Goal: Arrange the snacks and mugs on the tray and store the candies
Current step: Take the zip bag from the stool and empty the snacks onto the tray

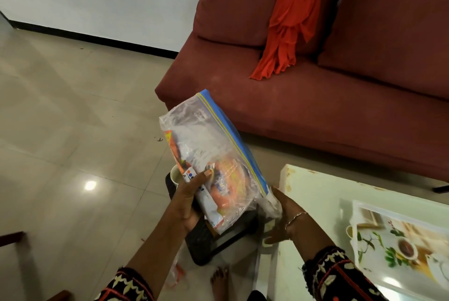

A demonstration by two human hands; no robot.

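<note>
A clear zip bag [209,145] with a blue seal strip holds orange and white snack packets. My left hand [192,201] grips its lower left side, thumb pressed on the packets. My right hand [283,218] holds the bag's lower right corner beside the table edge. Behind the bag, a white mug [175,175] stands on a low black stool [218,240]. A printed tray [398,240] with a leaf and teacup pattern lies on the white table [313,186] at the right. Another mug's rim [349,231] peeks from the tray's left edge.
A dark red sofa [315,96] with an orange cloth [289,21] draped over its back stands ahead. Grey tiled floor [60,118] spreads to the left. My bare foot [220,281] is under the table edge. A wooden chair part [12,237] sits at the far left.
</note>
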